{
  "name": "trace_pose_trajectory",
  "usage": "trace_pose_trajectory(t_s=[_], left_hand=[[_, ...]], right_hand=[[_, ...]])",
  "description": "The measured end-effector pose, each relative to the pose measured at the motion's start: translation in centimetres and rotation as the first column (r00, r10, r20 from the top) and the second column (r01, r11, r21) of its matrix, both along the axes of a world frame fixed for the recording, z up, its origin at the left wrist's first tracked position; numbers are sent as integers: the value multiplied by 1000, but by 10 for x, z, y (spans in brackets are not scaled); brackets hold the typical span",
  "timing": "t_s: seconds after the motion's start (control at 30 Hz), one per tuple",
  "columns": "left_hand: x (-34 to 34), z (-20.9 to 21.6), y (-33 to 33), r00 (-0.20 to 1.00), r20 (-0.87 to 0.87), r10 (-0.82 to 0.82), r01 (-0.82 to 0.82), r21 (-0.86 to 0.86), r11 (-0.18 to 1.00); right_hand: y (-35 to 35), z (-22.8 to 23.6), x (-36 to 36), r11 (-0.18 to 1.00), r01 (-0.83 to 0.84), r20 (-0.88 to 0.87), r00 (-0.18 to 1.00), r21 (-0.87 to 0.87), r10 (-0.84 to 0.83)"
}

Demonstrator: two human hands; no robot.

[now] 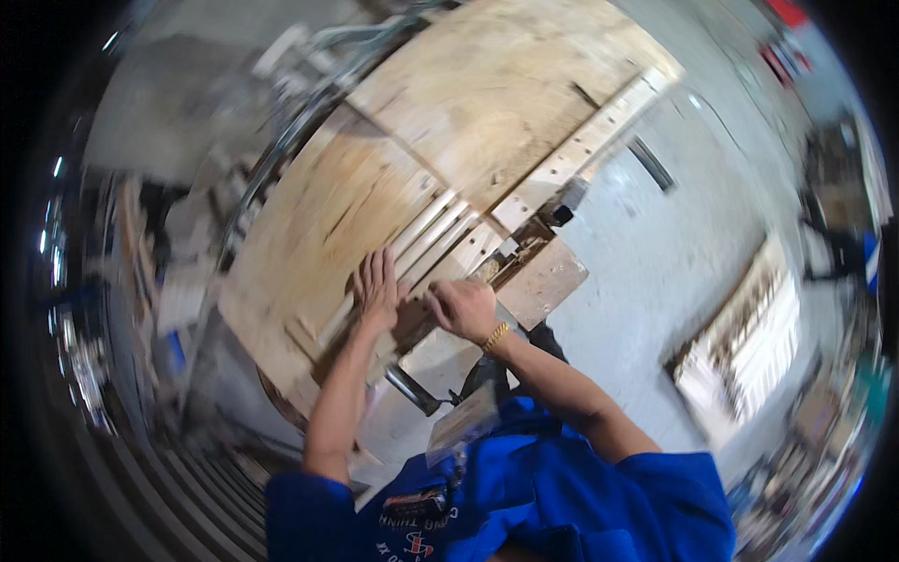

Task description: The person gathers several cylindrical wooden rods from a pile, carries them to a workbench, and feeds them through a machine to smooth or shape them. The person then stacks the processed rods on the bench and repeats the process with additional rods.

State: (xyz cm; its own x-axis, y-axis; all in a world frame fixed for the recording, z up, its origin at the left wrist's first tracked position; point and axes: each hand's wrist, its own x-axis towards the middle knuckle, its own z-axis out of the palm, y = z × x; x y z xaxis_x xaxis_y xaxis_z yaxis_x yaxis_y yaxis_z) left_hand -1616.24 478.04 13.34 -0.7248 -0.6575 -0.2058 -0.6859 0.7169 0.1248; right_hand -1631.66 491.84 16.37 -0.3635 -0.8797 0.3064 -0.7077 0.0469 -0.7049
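Observation:
My left hand (376, 292) lies fairly flat, fingers stretched out, at the near ends of several pale wooden strips (433, 225). These strips run side by side along the plywood tabletop (318, 211). To its right, my right hand (465, 307) is curled closed at the table's near edge, beside a pale wooden piece with holes (475, 245). Whatever its fingers hold is hidden. A gold-coloured bracelet (496, 335) circles the right wrist. Past the strips, a long wooden rail with holes (581, 150) lines the right edge of the table.
A small wooden platform (548, 281) juts out right of the table, beside a gap with wood shavings. On the grey floor (627, 281) to the right lies a stack of pale wooden pieces (749, 347). Metal tubing (281, 140) runs along the table's left side.

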Motion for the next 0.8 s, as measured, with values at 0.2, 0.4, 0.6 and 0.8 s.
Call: trace_pose_trajectory(t_s=[0.2, 0.4, 0.6, 0.8], left_hand=[[-25, 14, 10, 999, -31, 31, -26, 159, 987], [-5, -4, 33, 965, -223, 141, -72, 294, 953], [-10, -10, 29, 943, -303, 137, -63, 240, 969], [-24, 7, 18, 952, -282, 121, -58, 224, 973]], right_hand=[[16, -14, -7, 999, -51, -40, 998, -5, 51], [23, -15, 1, 999, -8, -155, 988, 50, 15], [20, -17, -3, 996, 14, -177, 984, 89, 2], [15, -44, -36, 994, -69, -111, 991, 79, 77]])
